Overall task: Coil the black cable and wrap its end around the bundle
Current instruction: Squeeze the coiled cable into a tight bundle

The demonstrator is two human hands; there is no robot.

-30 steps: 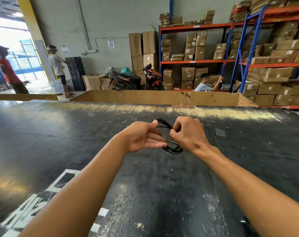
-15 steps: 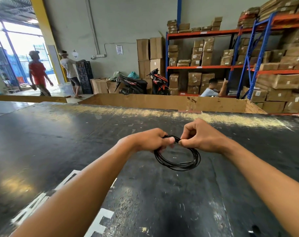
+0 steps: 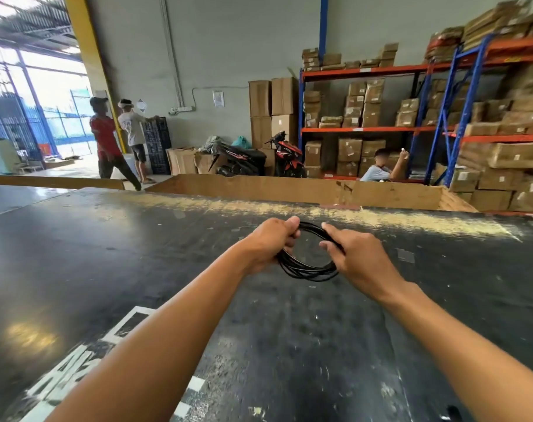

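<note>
The black cable (image 3: pixel 308 271) is hanging as a round coil of several loops between both hands, just above the bench (image 3: pixel 107 269), over the middle of its far half and short of the far edge; whether the lowest loops are touching the surface I cannot tell. The left hand (image 3: pixel 270 243) is holding the coil's left side, its grip clamped on the strands with the fingers curled round them and the thumb lying on top; the right hand (image 3: pixel 361 260) is pinching the coil's right side, its grip closed on the cable between thumb and forefinger, the forefinger reaching along the upper arc. The cable's loose end is too small to make out.

White markings (image 3: pixel 76 376) are showing on the bench toward its near left corner; a pale worn streak (image 3: pixel 381 216) is running along the far edge. Beyond that edge a brown bin (image 3: pixel 289 190) is standing; behind it 2 motorbikes (image 3: pixel 244 159) are parked against the wall, beside racks (image 3: pixel 365 129) stacked with cardboard boxes. 2 people (image 3: pixel 107 138) are standing by the doorway on the left; 1 seated person (image 3: pixel 378 172) is sitting by the racks.
</note>
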